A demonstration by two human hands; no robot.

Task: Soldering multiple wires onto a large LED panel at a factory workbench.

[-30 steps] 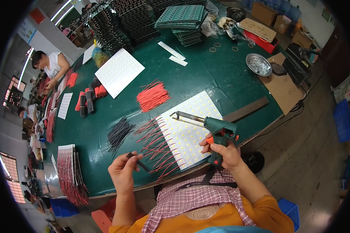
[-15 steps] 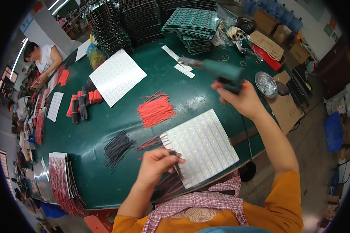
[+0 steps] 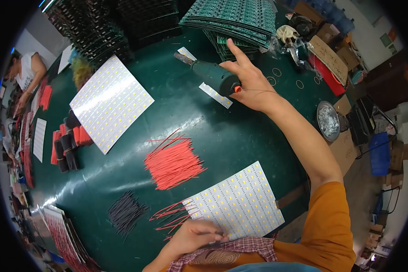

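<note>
My right hand (image 3: pixel 254 86) is round the back of a dark green soldering gun (image 3: pixel 208 75) with a metal nose and an orange trigger. One finger stretches away from it; the grip underneath is hidden. A thin wire crosses my wrist. Low in the view, my left hand (image 3: pixel 197 235) is closed in a pinch at the near left edge of a white LED panel (image 3: pixel 235 199). Its fingertips are blurred, and something dark there is too small to name. Short red wires (image 3: pixel 170 215) stick out from the panel's left edge.
Beyond the panel lie piles of red wires (image 3: pixel 174 163) and black wires (image 3: pixel 126 215). Another LED panel (image 3: pixel 111 104) lies farther left. Stacked green circuit boards (image 3: pixel 231 20) stand at the back. A metal bowl (image 3: pixel 327 121) sits right. A person (image 3: pixel 29 72) works at far left.
My right hand has moved left with the soldering gun, and a finger now stretches out. My left hand has moved lower along the panel's edge. The whole view has shifted.
</note>
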